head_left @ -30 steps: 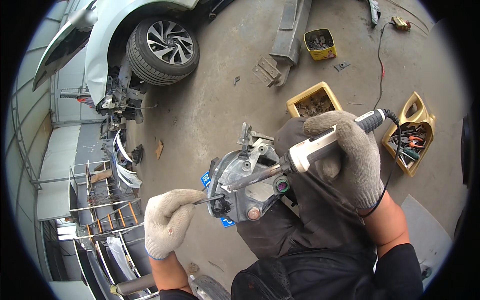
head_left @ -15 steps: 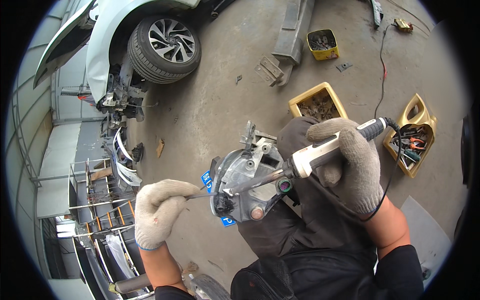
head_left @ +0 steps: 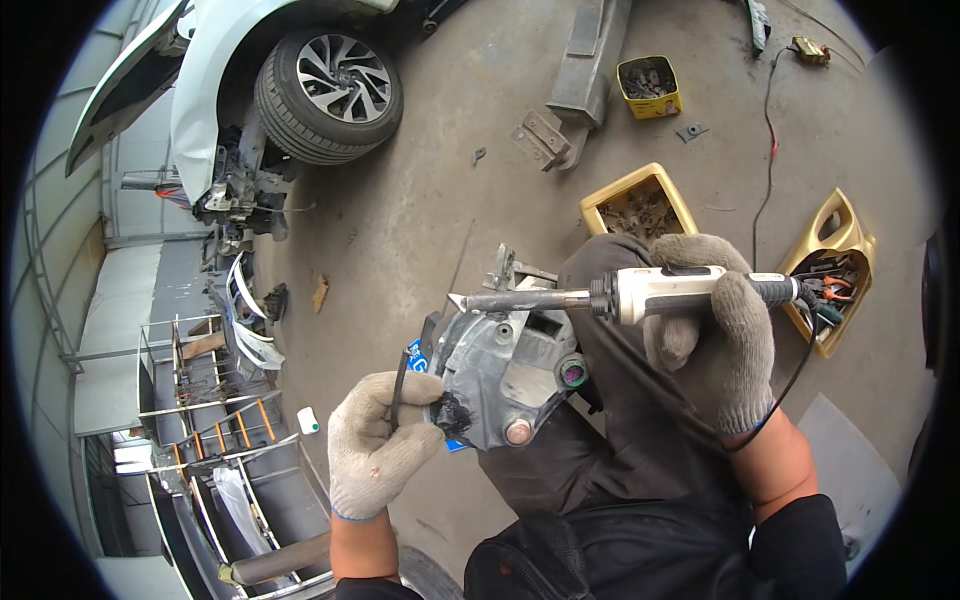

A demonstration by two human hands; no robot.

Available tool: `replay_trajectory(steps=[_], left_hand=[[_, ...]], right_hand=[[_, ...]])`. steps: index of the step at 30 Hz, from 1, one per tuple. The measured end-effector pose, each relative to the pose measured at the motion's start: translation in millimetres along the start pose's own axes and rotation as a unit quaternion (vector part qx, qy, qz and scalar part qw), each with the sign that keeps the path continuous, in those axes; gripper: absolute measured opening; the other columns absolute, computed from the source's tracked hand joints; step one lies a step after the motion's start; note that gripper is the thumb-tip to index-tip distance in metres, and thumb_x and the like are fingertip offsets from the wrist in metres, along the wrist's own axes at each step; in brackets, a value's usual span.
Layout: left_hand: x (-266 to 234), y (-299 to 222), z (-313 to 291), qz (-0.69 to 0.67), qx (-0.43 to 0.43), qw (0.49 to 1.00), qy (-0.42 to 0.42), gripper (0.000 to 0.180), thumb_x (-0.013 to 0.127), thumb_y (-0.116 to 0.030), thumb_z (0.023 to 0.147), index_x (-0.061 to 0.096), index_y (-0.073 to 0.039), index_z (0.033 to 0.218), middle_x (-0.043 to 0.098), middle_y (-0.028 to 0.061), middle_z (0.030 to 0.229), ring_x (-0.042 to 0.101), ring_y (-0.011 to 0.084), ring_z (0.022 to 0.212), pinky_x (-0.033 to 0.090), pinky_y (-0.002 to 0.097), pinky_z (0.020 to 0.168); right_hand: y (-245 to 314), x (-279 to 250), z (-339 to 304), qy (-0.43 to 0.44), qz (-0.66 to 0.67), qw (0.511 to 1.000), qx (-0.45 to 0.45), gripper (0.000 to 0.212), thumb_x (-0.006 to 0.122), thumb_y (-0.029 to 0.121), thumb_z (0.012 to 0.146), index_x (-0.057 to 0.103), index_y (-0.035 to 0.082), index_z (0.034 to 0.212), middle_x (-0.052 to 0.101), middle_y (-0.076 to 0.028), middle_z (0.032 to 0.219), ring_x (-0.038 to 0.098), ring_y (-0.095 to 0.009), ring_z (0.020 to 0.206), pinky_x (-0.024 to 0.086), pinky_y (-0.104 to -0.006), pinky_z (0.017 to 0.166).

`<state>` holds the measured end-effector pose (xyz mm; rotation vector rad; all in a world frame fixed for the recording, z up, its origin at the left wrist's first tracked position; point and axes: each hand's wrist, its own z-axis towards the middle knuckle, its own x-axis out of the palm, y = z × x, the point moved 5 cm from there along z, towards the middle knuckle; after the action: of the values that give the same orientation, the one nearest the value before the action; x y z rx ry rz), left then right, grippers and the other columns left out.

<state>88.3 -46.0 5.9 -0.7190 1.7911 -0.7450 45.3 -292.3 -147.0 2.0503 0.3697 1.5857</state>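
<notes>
A grey plastic housing, which looks like a car lamp point(head_left: 483, 385), rests across my legs. Molten-looking black plastic point(head_left: 452, 412) covers its left corner. My gloved left hand point(head_left: 385, 440) pinches a thin black rod point(head_left: 399, 385), which points upward. Its fingertips are at that black corner; whether they press on it I cannot tell. In my gloved right hand point(head_left: 715, 340) is a white hot iron point(head_left: 645, 293) with a long metal shaft. The iron lies level over the housing's upper edge, its pointed tip apart from the black patch. A blue plate point(head_left: 415, 352) shows partly behind the housing.
Gold cut-open jugs hold small hardware point(head_left: 640, 210) and hand tools point(head_left: 828, 285) at the right. Farther off stand a yellow tub point(head_left: 650, 88) and a grey metal beam point(head_left: 582, 75). A pale car with a wheel point(head_left: 335, 95) is at upper left, metal racks point(head_left: 215, 430) below it.
The iron has swung up off the black patch and now lies level. My left hand has moved right to the housing's corner, and the rod has turned from pointing right to pointing up.
</notes>
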Motion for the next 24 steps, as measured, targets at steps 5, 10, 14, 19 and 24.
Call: replay_trajectory(steps=[5,10,14,19,24], left_hand=[[2,-1,9,0.004,-0.015,0.999,-0.028,0.029,0.063,0.009,0.066,0.063,0.001,0.093,0.063,0.0030,0.083,0.056,0.0075,0.069,0.046,0.0224,0.061],[5,-1,9,-0.001,-0.038,0.998,-0.042,0.029,0.062,0.007,0.063,0.063,-0.001,0.091,0.060,0.0007,0.081,0.052,0.0063,0.066,0.042,0.0205,0.059],[5,0,9,-0.008,-0.005,1.000,-0.010,0.028,0.066,0.009,0.069,0.063,0.002,0.096,0.065,0.0063,0.087,0.061,0.0111,0.075,0.052,0.0258,0.068],[1,1,10,-0.011,0.027,0.999,0.015,0.029,0.068,0.011,0.071,0.063,0.004,0.099,0.068,0.0100,0.092,0.067,0.0144,0.081,0.057,0.0294,0.074],[3,0,12,0.016,0.004,1.000,-0.013,0.033,0.064,-0.002,0.066,0.065,-0.001,0.098,0.063,0.0031,0.086,0.055,0.0090,0.073,0.045,0.0226,0.067]], right_hand=[[-4,-1,-1,0.000,0.013,1.000,0.003,0.055,0.059,0.041,0.096,0.053,-0.004,0.128,0.055,-0.004,0.060,0.051,-0.015,0.052,0.042,-0.0279,0.049],[-8,-3,2,-0.006,0.007,1.000,0.003,0.056,0.060,0.042,0.096,0.053,-0.004,0.128,0.056,-0.004,0.061,0.052,-0.016,0.052,0.042,-0.0282,0.049],[-9,1,2,0.014,0.021,1.000,0.001,0.058,0.060,0.043,0.095,0.053,-0.004,0.128,0.056,-0.004,0.061,0.052,-0.015,0.052,0.043,-0.0284,0.049],[-10,-1,1,-0.008,0.011,1.000,0.008,0.061,0.060,0.045,0.095,0.052,-0.005,0.129,0.056,-0.004,0.060,0.052,-0.015,0.051,0.043,-0.0281,0.049],[-9,-7,1,-0.013,-0.013,1.000,-0.007,0.061,0.059,0.046,0.096,0.051,-0.005,0.129,0.055,-0.003,0.060,0.051,-0.014,0.050,0.041,-0.0268,0.047]])
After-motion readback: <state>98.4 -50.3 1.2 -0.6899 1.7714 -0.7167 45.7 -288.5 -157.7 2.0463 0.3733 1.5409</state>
